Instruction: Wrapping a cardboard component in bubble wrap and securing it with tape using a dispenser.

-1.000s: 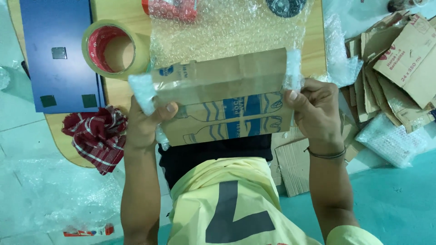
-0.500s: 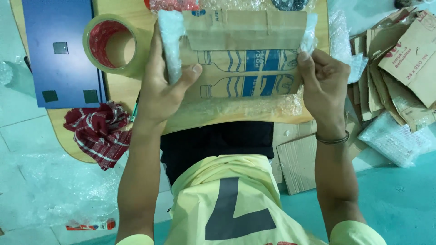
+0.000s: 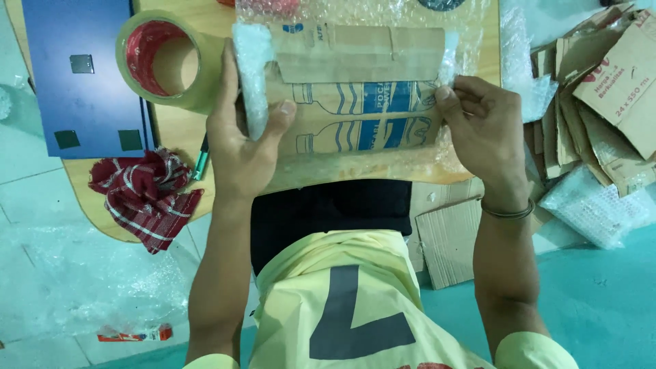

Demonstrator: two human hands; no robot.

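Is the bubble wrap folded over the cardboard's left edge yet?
Folded: the bubble wrap curls over the cardboard piece, pinned by the left hand.

Brown cardboard (image 3: 355, 89) with blue bottle prints; red-white plaid cloth (image 3: 145, 195); tan tape roll (image 3: 167, 61), red core; blue panel (image 3: 82, 75).

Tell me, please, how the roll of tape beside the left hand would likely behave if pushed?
The tape roll lies flat on the wooden table, so it would probably slide, not roll. Its thick winding suggests some weight. Tipped onto its round edge, it could roll towards the blue board.
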